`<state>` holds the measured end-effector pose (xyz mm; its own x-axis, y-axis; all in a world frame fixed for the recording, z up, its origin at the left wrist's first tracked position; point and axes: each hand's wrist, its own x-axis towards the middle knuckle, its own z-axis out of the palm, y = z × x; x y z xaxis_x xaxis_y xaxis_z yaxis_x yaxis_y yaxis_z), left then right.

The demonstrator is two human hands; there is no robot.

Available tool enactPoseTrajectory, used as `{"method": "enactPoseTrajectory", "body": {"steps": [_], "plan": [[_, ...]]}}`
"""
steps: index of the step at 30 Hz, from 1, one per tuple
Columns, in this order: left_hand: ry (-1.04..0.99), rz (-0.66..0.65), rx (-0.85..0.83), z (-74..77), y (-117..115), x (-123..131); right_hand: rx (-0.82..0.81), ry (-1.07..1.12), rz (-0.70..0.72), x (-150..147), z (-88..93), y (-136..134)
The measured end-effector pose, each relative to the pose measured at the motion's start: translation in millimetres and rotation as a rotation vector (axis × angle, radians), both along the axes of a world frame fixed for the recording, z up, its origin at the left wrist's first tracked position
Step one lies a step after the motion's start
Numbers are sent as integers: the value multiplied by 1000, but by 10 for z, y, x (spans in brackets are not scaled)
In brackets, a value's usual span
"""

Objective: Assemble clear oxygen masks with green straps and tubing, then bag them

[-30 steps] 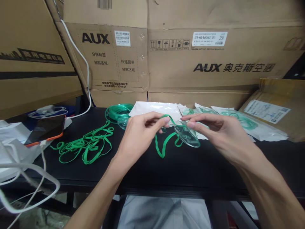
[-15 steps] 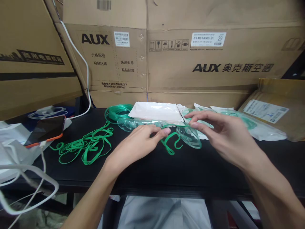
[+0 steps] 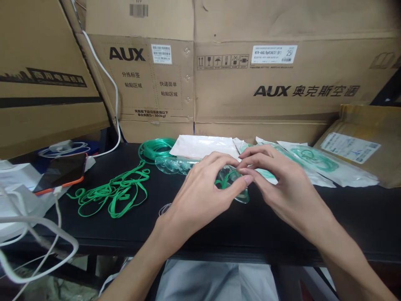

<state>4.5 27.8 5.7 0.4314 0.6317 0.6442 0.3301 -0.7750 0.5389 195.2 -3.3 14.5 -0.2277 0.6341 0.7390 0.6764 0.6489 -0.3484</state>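
Both hands meet over a clear green-tinted plastic mask (image 3: 243, 195) with a green strap (image 3: 223, 183) on it. My left hand (image 3: 213, 182) curves around the mask's left side, thumb and fingers closed near its upper edge. From the right, my right hand (image 3: 275, 175) pinches at the same spot, its fingertips touching the left ones. What lies between the fingertips is mostly hidden. Behind my left hand lies a row of clear masks (image 3: 175, 165). A tangle of green elastic straps (image 3: 112, 194) rests on the black table (image 3: 200, 234) to the left.
Coiled green tubing (image 3: 156, 148) and a white packet (image 3: 203, 145) lie at the back. Packaged green tubing (image 3: 322, 159) is at the right, beside a cardboard parcel (image 3: 369, 142). A phone (image 3: 62, 171) and white cables stand left. Large cardboard boxes (image 3: 266, 104) wall the back.
My left hand has moved right and turned over the mask, meeting my right hand. The strap that was stretched between the hands is now mostly hidden behind the left one.
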Motion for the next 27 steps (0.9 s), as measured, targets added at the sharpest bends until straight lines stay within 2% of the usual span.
{"method": "enactPoseTrajectory", "body": {"steps": [11, 20, 27], "plan": [[-15, 24, 99, 48, 25, -68, -37, 140, -10, 156, 78, -15], [2, 58, 102, 66, 63, -139, -5, 226, -174, 396, 144, -19], [35, 69, 84, 49, 78, -159, 32, 267, -236, 442, 144, -33]]}}
